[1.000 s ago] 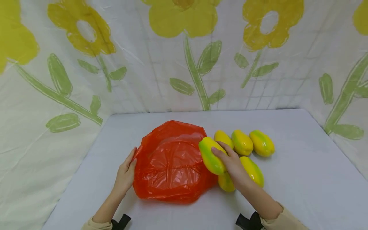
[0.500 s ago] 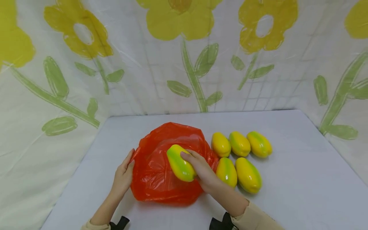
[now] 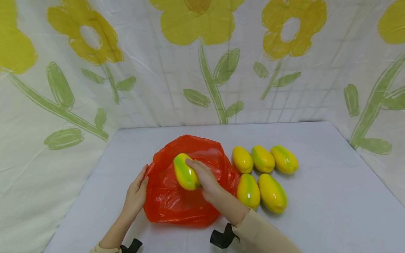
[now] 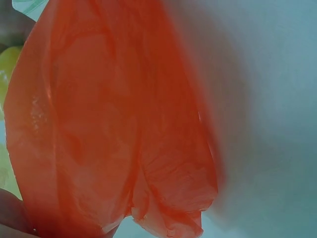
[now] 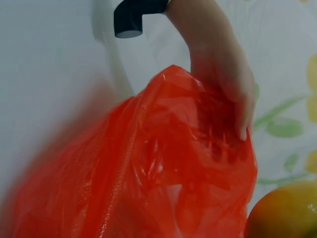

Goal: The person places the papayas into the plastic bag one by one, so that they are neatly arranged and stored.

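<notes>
A red plastic bag (image 3: 180,207) stands open-mouthed on the table, its thin film creased. My left hand (image 3: 136,195) grips its left rim; in the right wrist view the thumb lies on one side, with finger shapes showing through the film. Over the bag's mouth, my right hand (image 3: 205,177) holds a glossy yellow-green papaya (image 3: 185,172), thumb on top and the other fingers mostly hidden beneath. Part of this papaya (image 5: 285,213) shows in the right wrist view's lower corner. In the left wrist view the bag (image 4: 99,124) fills most of the frame.
Several more papayas lie right of the bag in two rows, the nearest papaya (image 3: 248,191) close against its side. The white table (image 3: 329,196) reaches back to a hanging cloth (image 3: 152,88) printed with yellow flowers.
My right hand has carried the papaya leftward from beside the other fruit to over the bag's mouth. The left hand keeps its hold on the rim.
</notes>
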`<action>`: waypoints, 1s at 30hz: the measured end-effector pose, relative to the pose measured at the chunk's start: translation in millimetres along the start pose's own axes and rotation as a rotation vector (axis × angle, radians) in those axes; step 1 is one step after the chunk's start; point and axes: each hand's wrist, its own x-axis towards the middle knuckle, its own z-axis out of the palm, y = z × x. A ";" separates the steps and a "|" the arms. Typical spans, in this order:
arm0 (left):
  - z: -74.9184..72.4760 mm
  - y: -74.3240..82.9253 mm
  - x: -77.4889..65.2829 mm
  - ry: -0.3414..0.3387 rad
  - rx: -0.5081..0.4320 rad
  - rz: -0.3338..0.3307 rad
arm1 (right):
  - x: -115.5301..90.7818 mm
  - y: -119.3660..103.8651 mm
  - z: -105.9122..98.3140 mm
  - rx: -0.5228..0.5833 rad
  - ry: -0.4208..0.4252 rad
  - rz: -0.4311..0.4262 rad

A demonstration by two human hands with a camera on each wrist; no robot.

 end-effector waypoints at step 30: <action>4.9 -0.8 4.3 -0.048 0.005 -0.034 | 37.0 25.4 53.8 -0.017 0.246 -0.035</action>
